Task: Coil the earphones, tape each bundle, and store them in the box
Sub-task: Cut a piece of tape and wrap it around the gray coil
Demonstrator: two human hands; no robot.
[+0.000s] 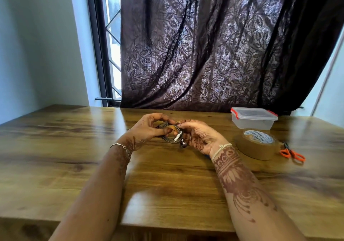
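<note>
Over a wooden table [74, 147], a person's left hand [149, 130] and right hand [202, 135] both pinch coiled earphones [172, 140] between them; the loops need holding snug and flat for taping, with tape roll [257, 145] and lidded box [254, 119] nearby right.

Wooden table [55, 147] — dark leaf-patterned curtain [214, 45], barred window [111, 36], pale walls [37, 45].
</note>
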